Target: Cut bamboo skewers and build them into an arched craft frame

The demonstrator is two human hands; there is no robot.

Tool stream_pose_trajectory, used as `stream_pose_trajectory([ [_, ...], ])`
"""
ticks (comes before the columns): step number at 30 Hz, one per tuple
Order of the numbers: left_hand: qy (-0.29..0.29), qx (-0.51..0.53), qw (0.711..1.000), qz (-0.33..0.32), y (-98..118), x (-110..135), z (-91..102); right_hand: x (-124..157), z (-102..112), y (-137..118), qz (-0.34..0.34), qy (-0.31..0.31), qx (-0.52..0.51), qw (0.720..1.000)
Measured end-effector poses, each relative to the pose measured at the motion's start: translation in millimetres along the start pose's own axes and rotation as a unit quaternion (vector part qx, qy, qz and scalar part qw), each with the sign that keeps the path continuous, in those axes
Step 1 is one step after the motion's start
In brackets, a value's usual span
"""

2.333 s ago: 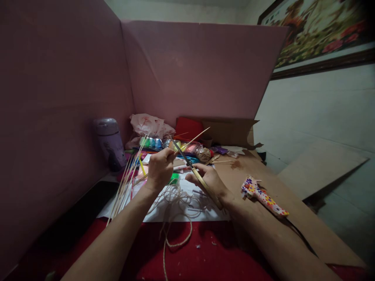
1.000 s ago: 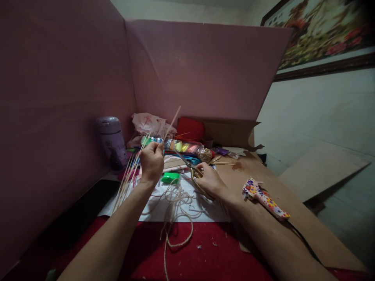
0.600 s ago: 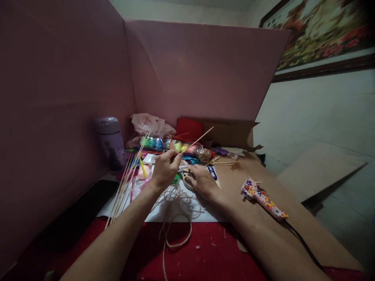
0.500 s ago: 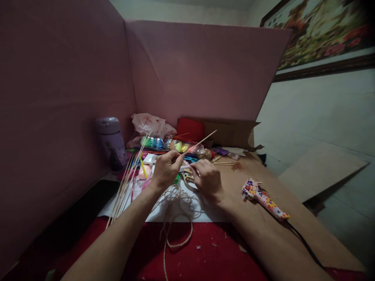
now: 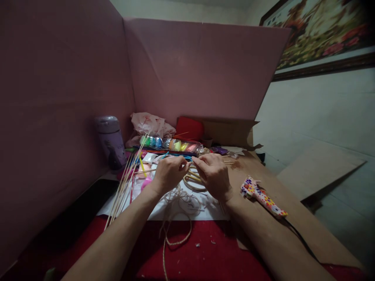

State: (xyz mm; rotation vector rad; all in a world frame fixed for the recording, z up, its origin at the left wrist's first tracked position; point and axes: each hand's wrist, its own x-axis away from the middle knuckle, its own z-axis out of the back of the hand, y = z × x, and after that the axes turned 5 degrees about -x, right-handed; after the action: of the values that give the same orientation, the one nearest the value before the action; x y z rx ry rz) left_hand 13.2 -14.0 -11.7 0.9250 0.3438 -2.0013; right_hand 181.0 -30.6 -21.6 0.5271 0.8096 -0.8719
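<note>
Just above the work area, my left hand [image 5: 171,169] is closed in a pinch on a thin wooden stick [image 5: 145,171], which now lies nearly level. One end pokes out to the left of that hand. My right hand [image 5: 213,173] is closed beside it, its fingertips pinching near the stick's other end; the fingers partly hide it. Below the hands lie gold-coloured looped handles [image 5: 195,182], seemingly scissors. A loose tangle of twine [image 5: 178,201] spreads over white paper [image 5: 205,212], with a strand trailing over the red cloth [image 5: 205,253].
Several long wooden sticks [image 5: 121,191] lean at the left, near a purple bottle [image 5: 109,140]. Packs of coloured clay [image 5: 152,141] line the back. A flower-patterned glue gun [image 5: 263,200] with a black cord lies on cardboard [image 5: 304,234] at the right. Pink panels [image 5: 199,74] stand behind.
The stick has swung from pointing up and right to nearly level. My right hand has risen slightly, closer to my left, and its fingers have come to the stick.
</note>
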Motion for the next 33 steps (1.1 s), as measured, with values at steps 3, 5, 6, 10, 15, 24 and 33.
stream_pose_trajectory([
  [3,-0.019,-0.007,1.000,0.001,0,-1,0.8,0,-1,4,0.011,-0.017,-0.008,1.000],
  [5,-0.032,-0.014,0.999,0.006,0,-1,1.5,0,-2,5,0.014,-0.025,-0.021,0.999],
  [6,-0.037,-0.019,0.999,0.009,1,-1,1.8,0,-2,6,0.015,-0.027,-0.030,0.999],
  [10,-0.053,-0.042,0.998,0.017,2,-1,2.3,0,-4,8,0.018,-0.027,-0.068,0.997],
  [15,-0.080,-0.065,0.994,0.032,2,-2,3.2,1,-6,6,0.008,-0.040,-0.085,0.995],
  [24,-0.112,-0.115,0.985,0.061,4,-2,0.7,2,-10,-9,-0.019,-0.107,0.003,0.994],
  [33,-0.146,0.116,0.982,0.017,-18,-6,4.3,3,-15,17,-0.040,-0.074,-0.286,0.955],
])
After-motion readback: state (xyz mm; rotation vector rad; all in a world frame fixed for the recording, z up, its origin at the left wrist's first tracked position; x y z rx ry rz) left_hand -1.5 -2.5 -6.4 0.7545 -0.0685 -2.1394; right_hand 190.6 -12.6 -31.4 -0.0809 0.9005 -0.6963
